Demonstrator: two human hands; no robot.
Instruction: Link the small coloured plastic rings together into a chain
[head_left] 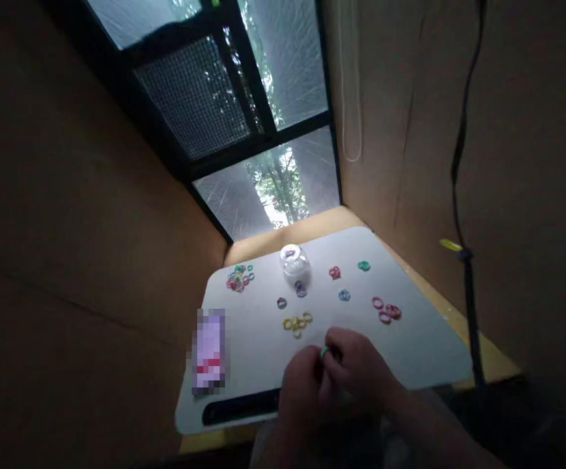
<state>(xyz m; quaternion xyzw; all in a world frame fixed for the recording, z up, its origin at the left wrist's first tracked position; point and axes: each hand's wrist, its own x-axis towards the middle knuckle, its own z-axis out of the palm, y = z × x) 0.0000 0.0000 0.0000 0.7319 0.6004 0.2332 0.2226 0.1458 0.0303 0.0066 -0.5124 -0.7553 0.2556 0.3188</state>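
My left hand (302, 374) and my right hand (355, 358) meet above the near edge of the white lap table, fingers closed together. A small green hair tie (324, 353) shows between them, pinched at the fingertips; part of it is hidden by the fingers. Just beyond lie several yellow hair ties (296, 324). To the right is a cluster of pink hair ties (385, 311). Farther back sit small groups of blue ties (344, 295), red ties (335, 273), green ties (363, 266) and purple ties (301, 289).
A clear round container (295, 264) stands near the back edge of the white table (258, 352). Mixed coloured ties (238, 279) are heaped back left. A blurred purple packet (209, 352) lies at left. A dark cord (458, 150) hangs at right; a window (273, 137) is ahead.
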